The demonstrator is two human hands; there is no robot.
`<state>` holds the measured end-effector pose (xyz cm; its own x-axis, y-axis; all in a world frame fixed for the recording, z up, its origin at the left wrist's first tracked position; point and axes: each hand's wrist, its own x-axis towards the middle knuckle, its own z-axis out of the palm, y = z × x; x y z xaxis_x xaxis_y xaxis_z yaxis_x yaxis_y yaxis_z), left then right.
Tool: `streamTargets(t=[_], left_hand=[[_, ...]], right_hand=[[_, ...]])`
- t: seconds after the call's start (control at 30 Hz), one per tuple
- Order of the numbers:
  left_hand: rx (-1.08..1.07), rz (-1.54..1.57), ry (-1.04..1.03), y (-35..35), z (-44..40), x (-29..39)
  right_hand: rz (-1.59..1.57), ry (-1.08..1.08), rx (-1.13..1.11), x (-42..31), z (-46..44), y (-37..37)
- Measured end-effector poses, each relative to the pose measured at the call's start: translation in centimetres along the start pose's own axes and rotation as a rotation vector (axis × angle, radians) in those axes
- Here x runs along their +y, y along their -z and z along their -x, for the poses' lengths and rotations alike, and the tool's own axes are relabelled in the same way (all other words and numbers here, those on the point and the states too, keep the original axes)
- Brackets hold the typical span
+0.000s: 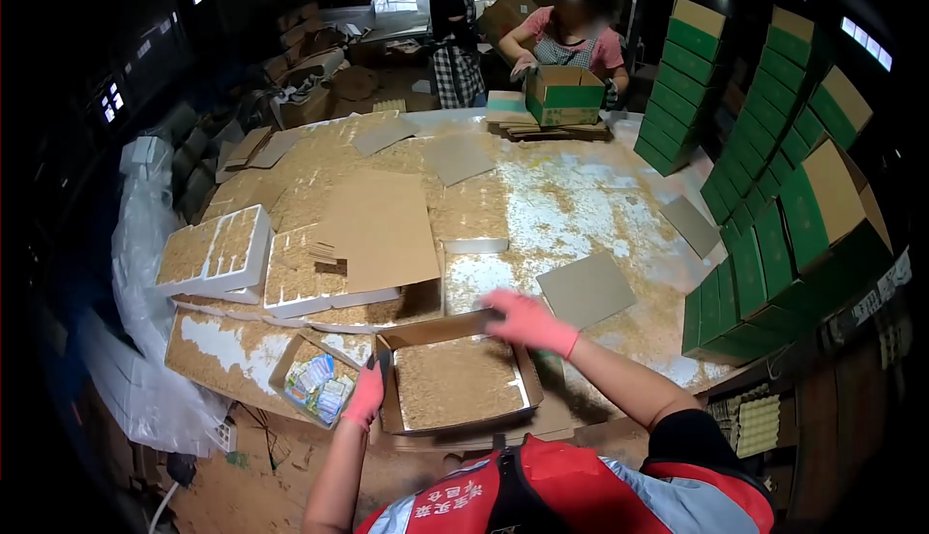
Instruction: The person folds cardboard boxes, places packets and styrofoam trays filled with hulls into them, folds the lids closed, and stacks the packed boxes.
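An open cardboard box lies at the table's front edge, with a white-edged layer of brown granular material inside. My left hand, in a pink glove, is closed on the box's left side, with something dark at the fingertips. My right hand, also gloved in pink, is over the box's far right corner; its fingers are blurred. Left of the box, a small carton holds several printed packets.
White foam trays with brown material and a flat cardboard sheet lie on the table. Green boxes are stacked at right. Across the table, a co-worker handles a green box; another person stands beside.
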<state>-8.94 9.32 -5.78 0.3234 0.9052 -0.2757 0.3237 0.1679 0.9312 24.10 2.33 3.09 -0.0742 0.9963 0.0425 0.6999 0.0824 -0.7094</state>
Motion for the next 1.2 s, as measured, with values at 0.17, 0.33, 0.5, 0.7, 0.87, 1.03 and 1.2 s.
streamTargets(t=[0.17, 0.33, 0.5, 0.7, 0.87, 1.03, 1.2], left_hand=[[-0.027, -0.279, -0.099, -0.1, 0.0, 0.7], [0.215, -0.534, -0.136, 2.3, 3.1, -8.6], [0.528, -0.593, 0.117, 8.6, 6.9, -8.3], [0.398, -1.294, 0.247, 13.9, 0.3, -11.6], [0.281, -1.098, 0.284, 16.5, -2.7, -14.7], [0.292, -0.956, 0.149, 17.9, -2.0, -15.6], [0.6, -1.006, 0.081, 18.4, 0.9, -11.4]], right_hand=[[0.422, -0.874, 0.246, 24.4, 1.0, -0.6], [0.714, -0.774, 0.136, 26.2, 3.5, -8.2], [0.592, -0.642, 0.407, 28.5, 4.4, -3.7], [0.223, 0.172, 0.356, 1.5, 3.5, 3.5], [0.503, 0.446, -0.335, -2.7, 3.8, -1.0], [0.817, 0.439, -0.164, -1.8, 2.8, -1.7], [1.101, 0.547, -0.22, 0.1, 2.6, -4.2]])
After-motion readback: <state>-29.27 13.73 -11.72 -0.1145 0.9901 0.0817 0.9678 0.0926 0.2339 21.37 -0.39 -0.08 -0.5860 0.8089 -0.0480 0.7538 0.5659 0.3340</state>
